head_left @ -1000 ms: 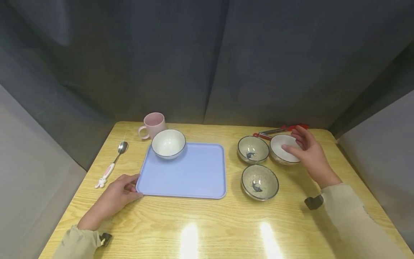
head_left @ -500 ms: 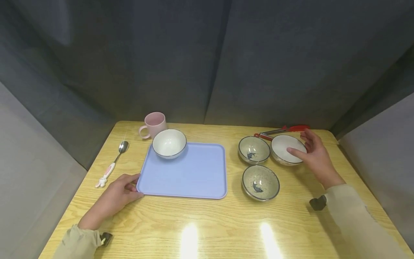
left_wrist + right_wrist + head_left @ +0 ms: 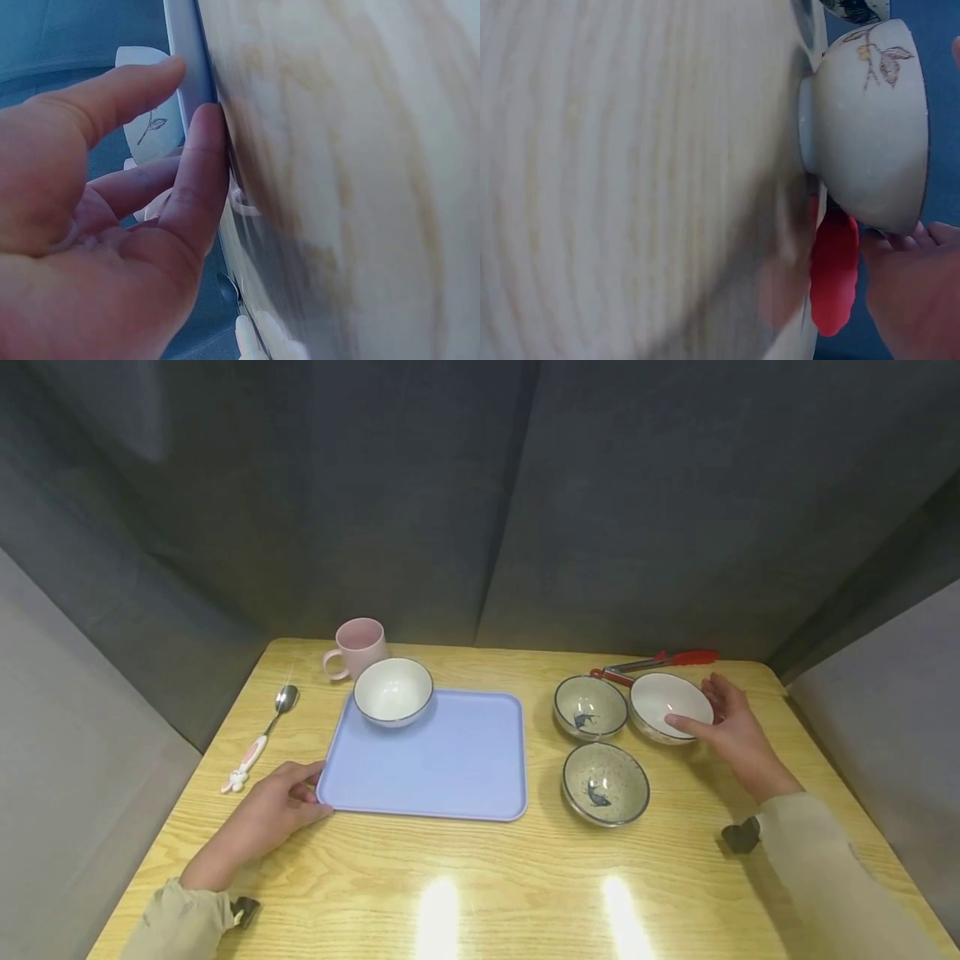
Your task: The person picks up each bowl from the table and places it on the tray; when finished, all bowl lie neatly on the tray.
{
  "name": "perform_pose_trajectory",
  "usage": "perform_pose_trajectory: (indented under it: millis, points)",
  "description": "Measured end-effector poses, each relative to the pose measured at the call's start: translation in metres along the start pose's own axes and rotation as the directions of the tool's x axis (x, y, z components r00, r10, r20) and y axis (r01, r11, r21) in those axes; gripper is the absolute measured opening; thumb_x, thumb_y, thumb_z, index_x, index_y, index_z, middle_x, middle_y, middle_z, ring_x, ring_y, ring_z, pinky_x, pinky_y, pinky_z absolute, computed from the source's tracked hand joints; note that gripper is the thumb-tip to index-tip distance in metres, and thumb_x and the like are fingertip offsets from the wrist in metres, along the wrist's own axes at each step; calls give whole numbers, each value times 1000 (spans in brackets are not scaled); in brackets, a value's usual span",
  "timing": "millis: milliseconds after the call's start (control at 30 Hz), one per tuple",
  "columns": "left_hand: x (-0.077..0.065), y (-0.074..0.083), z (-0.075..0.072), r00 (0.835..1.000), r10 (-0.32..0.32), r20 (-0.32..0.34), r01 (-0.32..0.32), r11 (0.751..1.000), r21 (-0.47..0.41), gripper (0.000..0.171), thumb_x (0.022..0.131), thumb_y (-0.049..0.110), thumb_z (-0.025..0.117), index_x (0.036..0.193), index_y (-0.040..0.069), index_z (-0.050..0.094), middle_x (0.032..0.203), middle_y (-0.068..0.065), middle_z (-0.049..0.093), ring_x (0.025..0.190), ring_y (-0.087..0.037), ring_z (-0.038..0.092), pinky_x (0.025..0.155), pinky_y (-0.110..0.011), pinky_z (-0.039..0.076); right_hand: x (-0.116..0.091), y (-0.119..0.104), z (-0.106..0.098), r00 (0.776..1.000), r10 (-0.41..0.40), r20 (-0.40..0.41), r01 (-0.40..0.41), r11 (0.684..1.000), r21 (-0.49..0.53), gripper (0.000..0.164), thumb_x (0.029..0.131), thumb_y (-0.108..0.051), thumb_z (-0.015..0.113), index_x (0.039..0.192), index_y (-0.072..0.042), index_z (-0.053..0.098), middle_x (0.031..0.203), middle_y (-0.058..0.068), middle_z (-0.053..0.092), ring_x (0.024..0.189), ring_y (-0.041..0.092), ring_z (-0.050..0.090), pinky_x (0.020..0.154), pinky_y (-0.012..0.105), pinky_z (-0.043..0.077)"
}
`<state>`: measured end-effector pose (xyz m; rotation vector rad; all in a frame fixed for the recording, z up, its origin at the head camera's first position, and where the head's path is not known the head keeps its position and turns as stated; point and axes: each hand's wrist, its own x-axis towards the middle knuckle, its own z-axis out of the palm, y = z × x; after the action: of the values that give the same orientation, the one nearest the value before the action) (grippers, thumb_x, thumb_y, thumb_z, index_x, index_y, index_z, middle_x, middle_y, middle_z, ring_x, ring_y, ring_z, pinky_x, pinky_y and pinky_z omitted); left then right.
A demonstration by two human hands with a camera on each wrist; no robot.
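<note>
At the near left corner of the light blue tray (image 3: 450, 768), my left hand (image 3: 273, 810) pinches the edge with thumb and fingers. In the left wrist view the fingertips (image 3: 202, 124) meet the tray's side. My right hand (image 3: 742, 743) is around the right side of a white bowl (image 3: 656, 697) with a dark rim. Its thumb is over the bowl's mouth and its other fingers are spread along the outer side. The right wrist view shows the bowl (image 3: 877, 135) standing on its foot, with a leaf pattern outside. Another white bowl (image 3: 393, 689) sits on the tray's far left corner.
Two speckled bowls (image 3: 590, 702) with blue fish motifs stand left of the right-hand bowl. Red-tipped tongs (image 3: 693, 657) lie behind them. A pink mug (image 3: 362, 643) stands behind the tray, and a spoon (image 3: 255, 752) with a rabbit handle lies left of it.
My right hand has moved rightward and lowered toward the near right side of the white bowl, its fingers now beside the outer wall. The left hand and the tray stay in place.
</note>
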<state>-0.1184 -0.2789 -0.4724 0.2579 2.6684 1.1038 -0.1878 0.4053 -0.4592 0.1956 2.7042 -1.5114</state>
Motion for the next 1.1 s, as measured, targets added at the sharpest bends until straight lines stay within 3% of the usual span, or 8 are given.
perform_pose_trajectory:
  millis: [133, 633, 900, 1100]
  points:
    - [-1, 1, -1, 1000, 12, -7, -12, 1000, -9, 77, 99, 18, 87, 160, -11, 51, 127, -15, 67, 106, -19, 67, 79, -20, 57, 2, 7, 1, 1000, 4, 4, -4, 1000, -21, 121, 106, -40, 79, 179, -7, -12, 187, 28, 7, 172, 51, 12, 139, 69, 15]
    - [-1, 1, -1, 1000, 19, -25, -19, 1000, -8, 75, 98, 16, 89, 159, -10, 54, 125, -14, 69, 103, -16, 67, 79, -20, 58, -2, 17, 8, 999, 35, 34, -32, 996, -78, 135, 99, -42, 87, 177, -2, -16, 185, 33, -6, 167, 60, 17, 132, 78, 23]
    - [-1, -1, 0, 1000, 15, -19, -16, 1000, -3, 76, 98, 17, 89, 159, -10, 53, 125, -14, 68, 104, -17, 67, 78, -20, 58, -3, 15, 11, 998, 40, 45, -37, 997, -74, 134, 99, -40, 88, 177, -3, -14, 184, 36, 2, 163, 63, 26, 130, 79, 28]
    - [0, -1, 1, 1000, 11, -20, -12, 1000, -15, 76, 97, 17, 89, 159, -11, 53, 126, -15, 68, 105, -18, 67, 78, -20, 58, -3, 18, 12, 998, 26, 53, -22, 997, -73, 128, 99, -38, 89, 179, -5, -5, 181, 35, 17, 160, 57, 35, 128, 77, 34]
